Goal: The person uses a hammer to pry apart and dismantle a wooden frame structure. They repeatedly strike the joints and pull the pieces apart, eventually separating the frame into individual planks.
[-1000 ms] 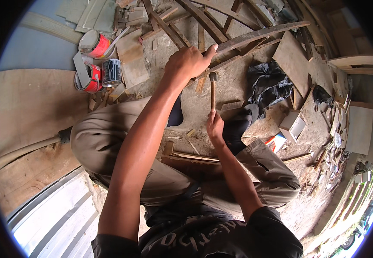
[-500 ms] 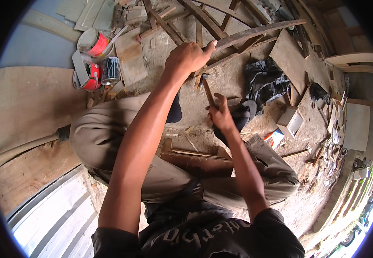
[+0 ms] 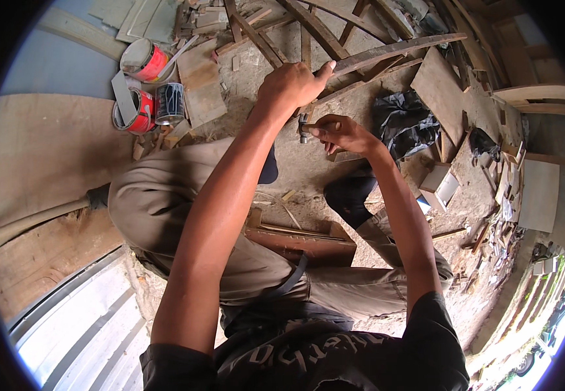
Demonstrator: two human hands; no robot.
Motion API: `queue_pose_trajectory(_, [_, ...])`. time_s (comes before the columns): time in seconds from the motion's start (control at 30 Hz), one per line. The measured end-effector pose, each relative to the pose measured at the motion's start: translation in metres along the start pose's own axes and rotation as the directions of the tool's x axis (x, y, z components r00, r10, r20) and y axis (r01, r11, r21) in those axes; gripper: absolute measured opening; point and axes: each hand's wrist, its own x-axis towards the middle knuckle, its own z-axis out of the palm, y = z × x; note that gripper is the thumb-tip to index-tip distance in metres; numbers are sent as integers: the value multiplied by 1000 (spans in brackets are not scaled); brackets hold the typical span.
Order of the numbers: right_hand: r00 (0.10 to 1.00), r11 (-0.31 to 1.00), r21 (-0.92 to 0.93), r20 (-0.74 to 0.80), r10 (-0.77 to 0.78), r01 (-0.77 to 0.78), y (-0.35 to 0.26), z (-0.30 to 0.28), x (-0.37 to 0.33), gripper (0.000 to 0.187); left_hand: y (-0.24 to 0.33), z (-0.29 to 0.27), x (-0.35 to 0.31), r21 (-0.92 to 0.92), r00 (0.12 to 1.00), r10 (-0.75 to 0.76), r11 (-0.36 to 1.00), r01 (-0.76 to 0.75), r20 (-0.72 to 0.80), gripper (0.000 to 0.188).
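Observation:
My left hand (image 3: 292, 86) is closed round the near end of a long, weathered wooden strip (image 3: 399, 49), thumb lying along its top. The strip stretches off to the far right, above other lengths of wood. Just below and to the right, my right hand (image 3: 344, 133) grips a hammer (image 3: 304, 129) with a small dark metal head. The head points left and sits a little under my left hand, apart from the strip. Most of the hammer's handle is hidden by my fingers.
Paint cans (image 3: 144, 60) stand at the far left beside a thin board (image 3: 203, 98). Crossed timbers (image 3: 311, 29) lie ahead. A crumpled black plastic sheet (image 3: 403, 124) and a small box (image 3: 438, 186) lie to the right, with wood scraps beyond. A low wooden seat (image 3: 302, 244) is beneath me.
My right hand has moved forward and turned, bringing the hammer's head leftward below my left hand. The left hand keeps its hold on the strip, shifted slightly right.

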Motion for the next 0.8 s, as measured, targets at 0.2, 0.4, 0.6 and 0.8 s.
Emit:
queue_pose_trajectory(0.2, [898,925,-121,-223,-380,361,30,-35,35,30,3,2,1,26,1000,7,1000,-6,-26,85])
queue_pose_trajectory(0.4, [877,892,-103,-165,-451,439,34,-60,83,29,0,5,6,-44,1000,-21,999,20,-21,94])
queue_pose_trajectory(0.6, [917,940,-49,-208,-339,337,30,-71,112,34,2,-2,0,-11,998,-57,998,58,40,83])
queue_pose_trajectory(0.8, [688,766,-293,-338,-642,572,62,-75,136,33,6,-3,0,-63,997,-61,996,63,40,91])
